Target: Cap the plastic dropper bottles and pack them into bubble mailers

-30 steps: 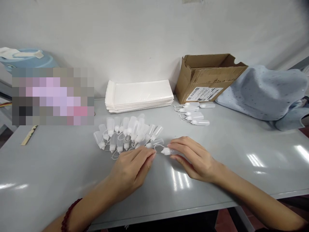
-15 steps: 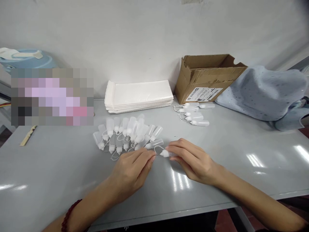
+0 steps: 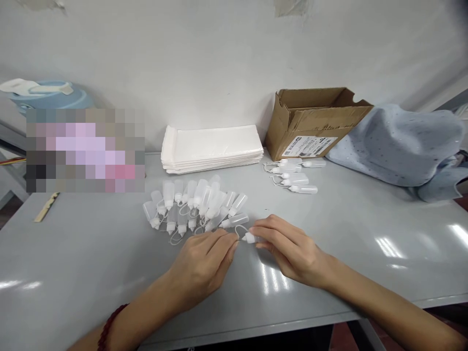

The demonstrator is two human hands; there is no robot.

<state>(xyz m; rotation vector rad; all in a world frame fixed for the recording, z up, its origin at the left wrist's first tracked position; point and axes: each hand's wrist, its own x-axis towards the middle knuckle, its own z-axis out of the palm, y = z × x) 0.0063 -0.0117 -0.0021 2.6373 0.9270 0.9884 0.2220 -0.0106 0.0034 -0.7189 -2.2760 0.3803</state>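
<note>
Between my hands is a small translucent bottle (image 3: 250, 238) with a white tip and a looped strap. My right hand (image 3: 292, 248) pinches its body from the right. The fingertips of my left hand (image 3: 208, 258) are closed at the end of the strap, left of the bottle's tip; what they pinch is mostly hidden. Just behind my left hand lies a pile of similar bottles (image 3: 199, 195), their straps looped among them. Farther right, a smaller group of bottles (image 3: 295, 178) lies on its side in front of the cardboard box.
On the grey table (image 3: 91, 253), a stack of white padded envelopes (image 3: 215, 144) lies against the wall. The open cardboard box (image 3: 314, 126) stands at the back right, beside a pale blue cloth (image 3: 398, 146). A light blue container (image 3: 54, 97) is at the far left, above a blurred-out area.
The view has tilted slightly, so everything sits a little lower. Both hands keep their hold, with hardly any movement against the bottle.
</note>
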